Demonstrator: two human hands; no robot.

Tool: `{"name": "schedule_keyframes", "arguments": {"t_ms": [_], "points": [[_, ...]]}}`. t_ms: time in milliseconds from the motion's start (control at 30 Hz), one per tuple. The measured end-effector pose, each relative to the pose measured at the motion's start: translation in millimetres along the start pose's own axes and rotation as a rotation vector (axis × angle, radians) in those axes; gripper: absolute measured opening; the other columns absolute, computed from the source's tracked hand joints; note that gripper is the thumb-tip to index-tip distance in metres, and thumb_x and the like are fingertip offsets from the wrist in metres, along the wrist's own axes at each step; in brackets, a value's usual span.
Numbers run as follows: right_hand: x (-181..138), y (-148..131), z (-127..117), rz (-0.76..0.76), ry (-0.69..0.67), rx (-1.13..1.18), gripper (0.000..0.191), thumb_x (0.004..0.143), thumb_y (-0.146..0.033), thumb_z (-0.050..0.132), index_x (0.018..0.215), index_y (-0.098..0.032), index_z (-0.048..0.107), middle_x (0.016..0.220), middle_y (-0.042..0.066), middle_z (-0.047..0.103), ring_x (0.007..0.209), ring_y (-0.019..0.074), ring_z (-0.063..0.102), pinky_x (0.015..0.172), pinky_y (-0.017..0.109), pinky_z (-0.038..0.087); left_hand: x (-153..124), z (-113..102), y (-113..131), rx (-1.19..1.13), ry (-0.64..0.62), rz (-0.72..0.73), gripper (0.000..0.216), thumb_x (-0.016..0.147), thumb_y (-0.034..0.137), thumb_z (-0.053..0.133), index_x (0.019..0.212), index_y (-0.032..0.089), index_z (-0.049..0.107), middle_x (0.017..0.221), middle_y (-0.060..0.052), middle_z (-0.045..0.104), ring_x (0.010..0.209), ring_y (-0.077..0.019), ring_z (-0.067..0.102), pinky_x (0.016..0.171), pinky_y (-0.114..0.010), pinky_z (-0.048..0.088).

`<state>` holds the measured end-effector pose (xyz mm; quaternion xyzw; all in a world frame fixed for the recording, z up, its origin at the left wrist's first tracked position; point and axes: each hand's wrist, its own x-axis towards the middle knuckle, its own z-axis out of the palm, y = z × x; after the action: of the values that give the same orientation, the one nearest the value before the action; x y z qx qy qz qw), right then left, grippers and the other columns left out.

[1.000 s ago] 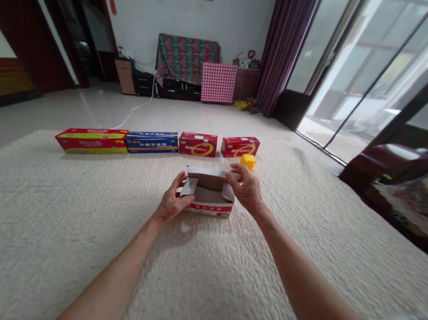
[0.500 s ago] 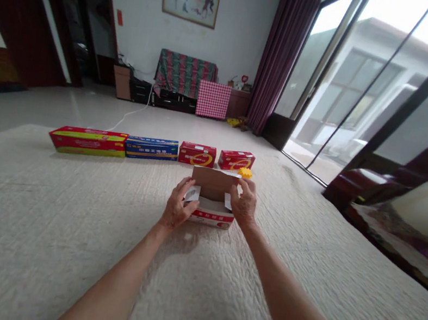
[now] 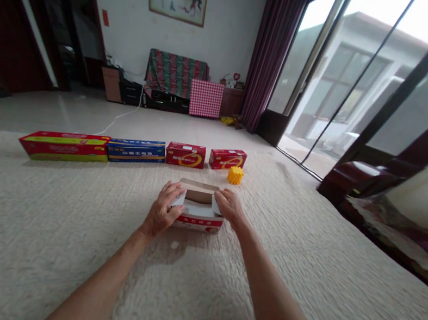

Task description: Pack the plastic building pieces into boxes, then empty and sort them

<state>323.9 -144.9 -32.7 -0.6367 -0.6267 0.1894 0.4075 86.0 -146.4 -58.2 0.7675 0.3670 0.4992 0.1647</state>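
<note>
Left hand (image 3: 162,210): grips box (image 3: 199,224), nine o'clock.
Right hand (image 3: 229,206): grips its three o'clock end.
Flaps (image 3: 179,199): folding step, seemingly; next needs gentle pressure.

Along the far edge of the quilt (image 3: 38,239) stand a red-and-green carton (image 3: 65,147), a blue carton (image 3: 136,152) and two red cartons (image 3: 185,155); a yellow block (image 3: 235,175) sits just before the rightmost one.

The left hand (image 3: 161,212) and right hand (image 3: 230,207) are holding an open red-and-white carton (image 3: 198,223) on a cream quilt (image 3: 61,227); four boxes (image 3: 136,153) are standing beyond.
</note>
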Motion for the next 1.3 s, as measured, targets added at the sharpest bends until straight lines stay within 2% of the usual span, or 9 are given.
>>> {"name": "schedule_keyframes", "arguments": {"t_ms": [200,300,467,700,900,1033,1133,1233,1300], "points": [[16.5,4.1,-9.6,0.068,-0.025,-0.006,0.042,0.082,-0.047,0.044,0.055,-0.017,0.059,0.048,-0.002,0.045,0.051,0.0129,0.046,0.047,0.023,0.029,29.1,-21.7,6.0,0.083,-0.175,0.037,0.04,0.069,0.027,0.063,0.108,0.021,0.07,0.117,-0.01,0.067,0.12,-0.0302,0.055,0.108,-0.048,0.04],[25.7,3.1,-10.0,0.072,-0.037,0.005,0.04,0.081,-0.046,0.046,0.057,-0.017,0.061,0.048,-0.002,0.047,0.05,0.0124,0.045,0.046,0.023,0.028,44.0,-33.8,9.8,0.131,-0.277,0.079,0.039,0.068,0.027,0.063,0.106,0.022,0.072,0.114,-0.01,0.069,0.11,-0.0288,0.06,0.103,-0.047,0.045],[31.6,-0.3,-2.5,0.052,-0.109,0.066,0.035,0.078,-0.046,0.052,0.071,-0.016,0.069,0.058,0.0,0.058,0.054,0.0128,0.05,0.047,0.023,0.033,53.3,-41.3,7.5,0.098,-0.235,0.103,0.043,0.073,0.023,0.054,0.113,0.023,0.07,0.124,-0.007,0.066,0.118,-0.0264,0.058,0.105,-0.044,0.043],[36.8,-12.2,11.3,-0.038,-0.213,0.178,0.027,0.077,-0.037,0.055,0.084,-0.015,0.07,0.07,0.002,0.065,0.062,0.0134,0.054,0.054,0.023,0.039,58.2,-59.4,11.0,0.241,-0.282,0.134,0.026,0.062,0.012,0.049,0.07,0.024,0.071,0.094,-0.005,0.071,0.09,-0.0224,0.065,0.086,-0.039,0.053],[37.3,-20.4,18.0,-0.106,-0.329,0.135,0.03,0.082,-0.04,0.052,0.079,-0.015,0.069,0.064,0.0,0.061,0.06,0.0133,0.052,0.054,0.025,0.037,61.5,-103.0,14.0,0.406,-0.25,0.002,0.019,0.06,0.014,0.048,0.06,0.021,0.065,0.086,-0.005,0.069,0.07,-0.017,0.062,0.066,-0.028,0.049],[36.0,-25.3,19.5,-0.169,-0.303,0.103,0.027,0.082,-0.035,0.053,0.089,-0.016,0.071,0.074,0.002,0.067,0.067,0.0151,0.056,0.061,0.026,0.043,54.6,-122.4,10.6,0.545,-0.37,-0.276,0.021,0.062,0.016,0.049,0.063,0.021,0.069,0.069,-0.001,0.066,0.063,-0.0173,0.059,0.063,-0.027,0.046],[32.8,-29.7,22.8,-0.185,-0.303,0.1,0.028,0.083,-0.033,0.052,0.093,-0.016,0.072,0.078,0.003,0.069,0.07,0.016,0.058,0.065,0.028,0.045,45.6,-130.2,7.1,0.601,-0.424,-0.366,0.02,0.063,0.019,0.056,0.074,0.023,0.071,0.074,-0.001,0.067,0.073,-0.0208,0.063,0.072,-0.03,0.049],[28.4,-33.9,27.8,-0.192,-0.291,0.094,0.029,0.085,-0.032,0.051,0.095,-0.015,0.072,0.082,0.004,0.07,0.074,0.0173,0.06,0.068,0.029,0.047,41.9,-128.3,5.4,0.556,-0.306,-0.187,0.034,0.061,0.016,0.06,0.092,0.022,0.071,0.107,-0.005,0.067,0.106,-0.0267,0.061,0.096,-0.036,0.046],[25.9,-36.7,31.3,-0.218,-0.318,0.11,0.03,0.086,-0.033,0.05,0.096,-0.016,0.072,0.085,0.005,0.071,0.076,0.0179,0.061,0.069,0.03,0.047,43.7,-121.5,7.3,0.504,-0.306,-0.063,0.042,0.062,0.013,0.058,0.102,0.022,0.07,0.124,-0.005,0.062,0.121,-0.028,0.054,0.106,-0.039,0.039]]}}
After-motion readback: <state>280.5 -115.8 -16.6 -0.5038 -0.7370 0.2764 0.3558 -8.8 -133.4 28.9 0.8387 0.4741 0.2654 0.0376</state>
